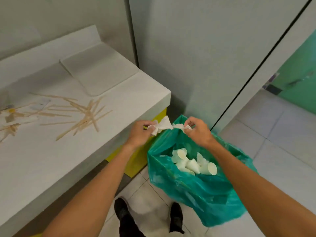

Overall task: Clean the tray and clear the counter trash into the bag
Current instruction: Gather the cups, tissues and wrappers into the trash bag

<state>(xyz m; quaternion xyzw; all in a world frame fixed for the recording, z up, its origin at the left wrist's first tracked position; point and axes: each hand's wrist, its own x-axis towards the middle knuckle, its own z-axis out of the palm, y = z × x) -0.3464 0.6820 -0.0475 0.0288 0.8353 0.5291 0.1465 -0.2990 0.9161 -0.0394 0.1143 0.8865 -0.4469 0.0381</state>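
Hanging over the mouth of the green bag [196, 194], a crumpled white tissue [162, 125] is pinched between the left hand [139, 134] and right hand [198, 132], fingers curled tight on its ends, which they partly hide. Inside the bag lie paper cups [193, 164]; it stands on the tiled floor [282, 151] beside the table [42, 168], where wooden sticks [85, 115] lie scattered near a white tray [100, 71], with blurred litter [8, 115] cut off at the left.

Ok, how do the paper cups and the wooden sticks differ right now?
The paper cups lie heaped inside the green bag; the wooden sticks lie scattered on the counter. The cups are white and stubby; the sticks are tan and thin. Both lie jumbled.
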